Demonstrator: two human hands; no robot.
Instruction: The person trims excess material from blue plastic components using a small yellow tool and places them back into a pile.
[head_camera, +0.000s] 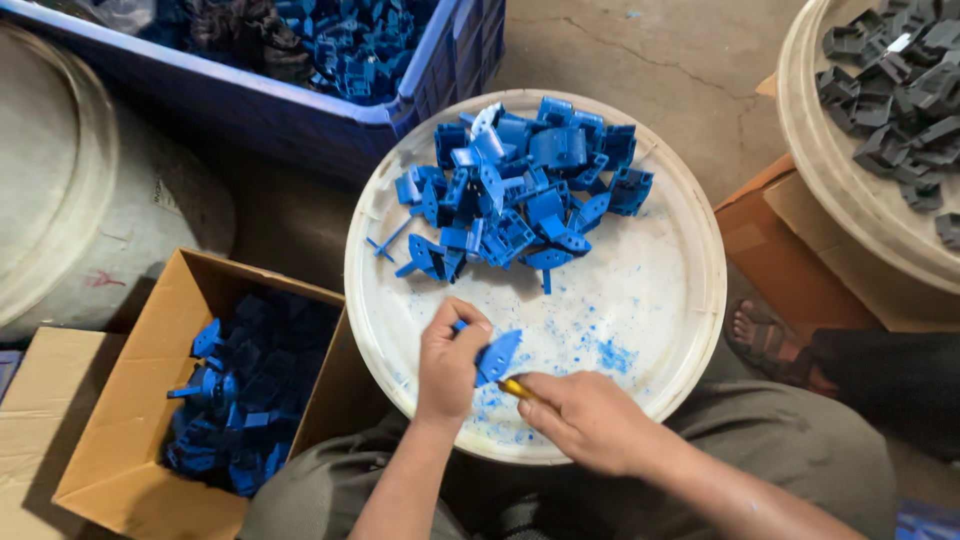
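I see my left hand (447, 362) pinched shut on a flat blue moulded plastic part (496, 356) at six o'clock on the round white plastic tray (690, 300). My right hand (590, 418) is closed around a yellow-handled tool (516, 389) touching it. A heap of blue plastic parts (520, 185) lies at twelve; an open cardboard box (140, 370) sits at nine.
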